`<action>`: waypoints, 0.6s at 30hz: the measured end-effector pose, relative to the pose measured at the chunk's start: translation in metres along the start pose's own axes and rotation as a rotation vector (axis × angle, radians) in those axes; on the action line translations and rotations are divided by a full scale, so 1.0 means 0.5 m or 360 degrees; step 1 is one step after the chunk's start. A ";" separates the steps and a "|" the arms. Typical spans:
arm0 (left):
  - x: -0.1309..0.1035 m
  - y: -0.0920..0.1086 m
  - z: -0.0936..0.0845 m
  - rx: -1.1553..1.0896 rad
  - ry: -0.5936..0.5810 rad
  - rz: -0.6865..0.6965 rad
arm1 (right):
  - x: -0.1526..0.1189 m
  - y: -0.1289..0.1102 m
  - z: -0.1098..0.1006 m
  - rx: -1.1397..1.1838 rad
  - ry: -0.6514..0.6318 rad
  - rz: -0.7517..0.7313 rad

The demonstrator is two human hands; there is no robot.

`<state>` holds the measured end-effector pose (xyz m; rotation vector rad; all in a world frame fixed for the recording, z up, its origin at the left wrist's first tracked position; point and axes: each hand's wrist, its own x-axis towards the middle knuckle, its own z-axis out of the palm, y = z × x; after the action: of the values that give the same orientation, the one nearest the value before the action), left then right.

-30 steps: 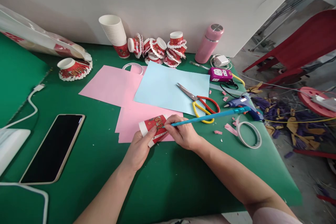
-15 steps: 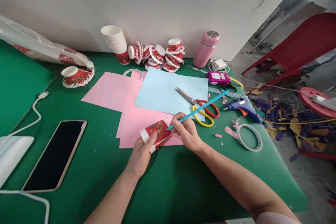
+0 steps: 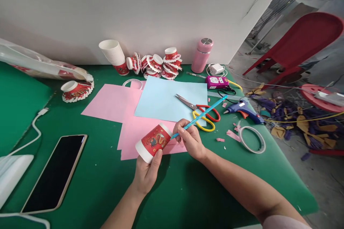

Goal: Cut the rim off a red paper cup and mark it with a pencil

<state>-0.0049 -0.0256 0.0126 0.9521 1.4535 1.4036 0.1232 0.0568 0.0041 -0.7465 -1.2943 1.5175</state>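
Observation:
My left hand [image 3: 147, 176] grips a red paper cup [image 3: 154, 141] with a gold dragon print, tilted on its side over the pink sheets [image 3: 126, 139]. Between the fingers of my right hand [image 3: 189, 139] is a blue pencil [image 3: 206, 111], its tip at the cup's right end. Beyond my hands lie a light blue sheet [image 3: 161, 96] and scissors [image 3: 197, 109] with one red and one yellow handle.
Along the wall stand stacked cups [image 3: 113, 55], several cut cups [image 3: 154, 63] and a pink bottle [image 3: 202, 55]. A glue gun [image 3: 244, 110] and tape roll [image 3: 252, 139] lie right, a phone [image 3: 55, 173] left. A red chair [image 3: 301, 43] stands beyond the table.
The cup has turned in my left hand, showing more of its dragon print, and its wide rim has swung left. The pencil tip is still at the cup. The camera view has shifted slightly.

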 end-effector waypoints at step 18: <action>-0.005 -0.009 0.001 0.0309 0.0004 0.0317 | 0.005 0.001 -0.003 0.0021 -0.0018 -0.0158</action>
<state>-0.0035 -0.0281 0.0085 1.2467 1.5519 1.4224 0.1235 0.0598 0.0034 -0.6564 -1.3095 1.4515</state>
